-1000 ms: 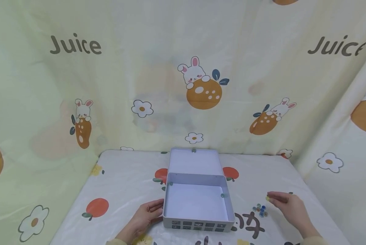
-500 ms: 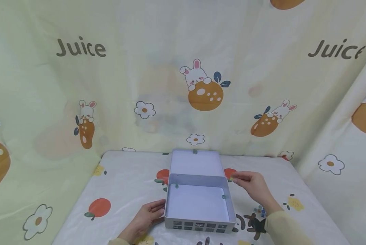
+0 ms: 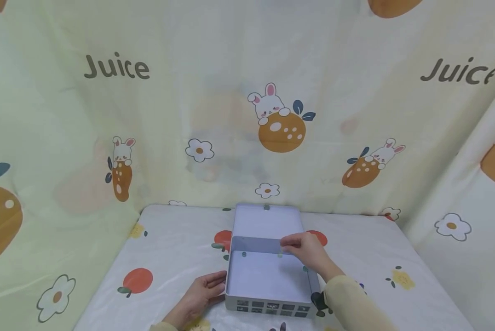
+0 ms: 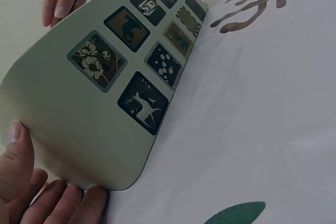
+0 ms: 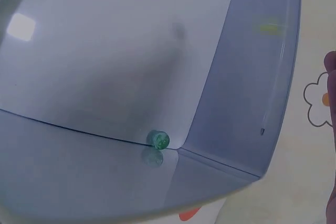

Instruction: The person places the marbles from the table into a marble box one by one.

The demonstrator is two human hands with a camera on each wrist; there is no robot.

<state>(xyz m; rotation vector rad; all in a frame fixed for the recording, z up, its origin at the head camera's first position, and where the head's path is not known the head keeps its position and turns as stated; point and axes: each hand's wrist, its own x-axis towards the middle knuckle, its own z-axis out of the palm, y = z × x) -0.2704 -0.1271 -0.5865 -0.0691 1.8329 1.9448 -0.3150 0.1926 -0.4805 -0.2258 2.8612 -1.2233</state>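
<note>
A pale metal box (image 3: 272, 299) stands open on the cloth, its lid (image 3: 268, 220) laid back behind it. Two green marbles lie inside, one by the back wall (image 3: 244, 254) and one (image 5: 160, 140) near the back right corner. Over the box's back right part is my right hand (image 3: 307, 250), fingers close together and pointing left. Just beneath its fingertips a yellow-green marble (image 3: 279, 255) is in the air; it shows as a yellow streak in the right wrist view. My left hand (image 3: 204, 292) rests its fingers and thumb against the box's left side.
More marbles (image 3: 361, 286) lie on the table to the right of the box, mostly hidden by my right sleeve (image 3: 351, 299). A patterned cloth covers the table (image 3: 177, 243), and a printed curtain (image 3: 214, 115) hangs behind it.
My right hand has carried the yellow-green marble from the marbles at the right to above the box and let it go. My left hand has stayed against the box.
</note>
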